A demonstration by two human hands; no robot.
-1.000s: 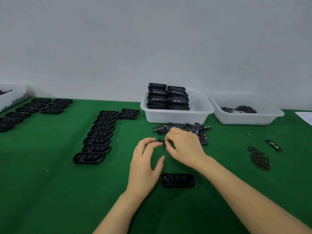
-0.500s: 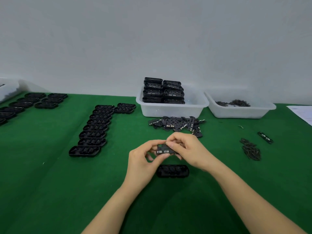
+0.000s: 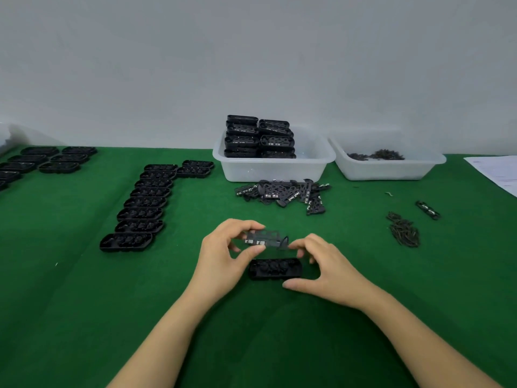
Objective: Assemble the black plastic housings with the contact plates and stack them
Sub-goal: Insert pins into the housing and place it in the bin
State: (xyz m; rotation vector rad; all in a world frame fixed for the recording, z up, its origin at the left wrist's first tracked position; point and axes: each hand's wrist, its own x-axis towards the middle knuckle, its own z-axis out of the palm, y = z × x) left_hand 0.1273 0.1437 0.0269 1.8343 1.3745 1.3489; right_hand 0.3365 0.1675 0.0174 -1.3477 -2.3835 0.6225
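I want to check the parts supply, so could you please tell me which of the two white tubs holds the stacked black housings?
The left tub, behind the loose contact plates; the right tub holds only small dark loose pieces.

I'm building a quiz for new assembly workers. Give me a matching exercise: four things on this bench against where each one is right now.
Things:
1. contact plate
2. lone housing
3. stacked housings
4. loose plates pile

Places:
A. inside the left white tub
B. on the green cloth in front of that tub
C. held between the left hand and right hand
D. on the cloth just below the hands

Pairs: 1-C, 2-D, 3-A, 4-B
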